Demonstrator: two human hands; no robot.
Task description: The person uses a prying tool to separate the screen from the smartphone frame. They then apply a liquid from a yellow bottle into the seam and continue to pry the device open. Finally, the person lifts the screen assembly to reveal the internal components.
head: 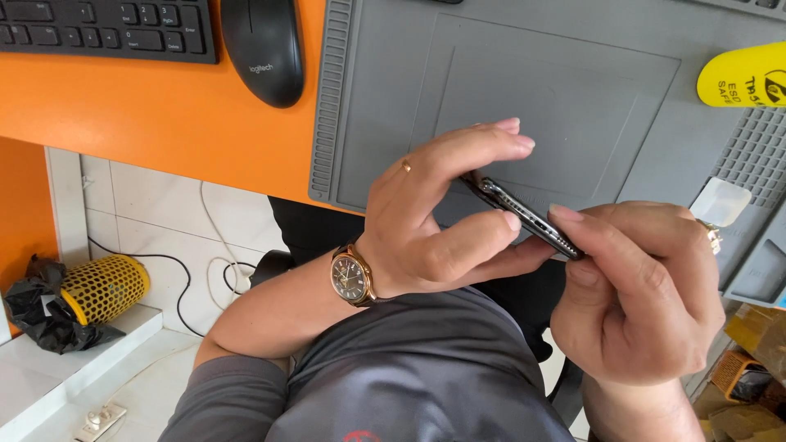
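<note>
Both hands are on a dark smartphone (pixel 524 217), held edge-on just above the near edge of the grey silicone repair mat (pixel 565 90). The phone's long axis runs diagonally, its far end toward the mat's left side and its near end down toward the right. The left hand (pixel 434 221) has its grip closed around the far end, thumb under and fingers arched over the top edge; the right hand (pixel 639 286) pinches the near end with thumb and forefinger, so that grip is closed on the phone too. Neither hand is really nearer, they split it end to end, and the phone isn't touching the mat. The mat sits on an orange bench (pixel 164 115), with a black mouse (pixel 264 49) just left of the mat and a black keyboard (pixel 106 29) further left. A yellow tool handle (pixel 741 78) lies at the mat's right side. Below the mat's near edge is tiled floor with cables and a yellow perforated cylinder (pixel 102 286).
</note>
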